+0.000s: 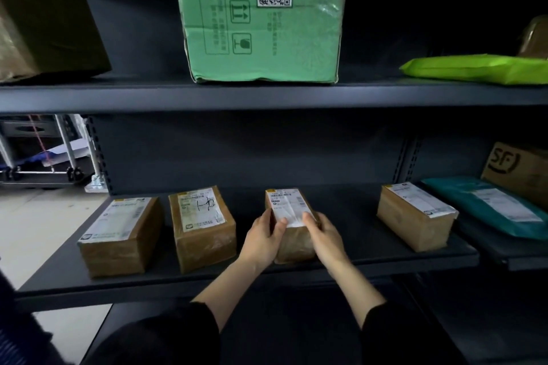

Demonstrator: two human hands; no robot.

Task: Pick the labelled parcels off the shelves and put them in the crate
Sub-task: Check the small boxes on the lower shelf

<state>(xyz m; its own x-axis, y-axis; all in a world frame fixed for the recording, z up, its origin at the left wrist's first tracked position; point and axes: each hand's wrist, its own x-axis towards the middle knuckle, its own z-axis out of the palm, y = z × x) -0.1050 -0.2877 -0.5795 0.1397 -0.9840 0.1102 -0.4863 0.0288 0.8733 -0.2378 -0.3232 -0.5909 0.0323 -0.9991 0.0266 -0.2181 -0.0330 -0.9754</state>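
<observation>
Two dark sleeves point(166, 335) fill the bottom of the view, with bare forearms reaching forward to the lower shelf point(355, 249). The left hand point(265, 235) and the right hand point(324, 234) clasp the near end of the middle parcel point(289, 204), a small brown box with a white label on top; the fingers curl round its sides and both thumbs press on the label's near edge. It sits near the shelf's front edge, well apart from the far-left parcel point(118, 234), the second parcel point(201, 225) and the right-hand parcel point(415, 216), below a large green box point(261, 18).
</observation>
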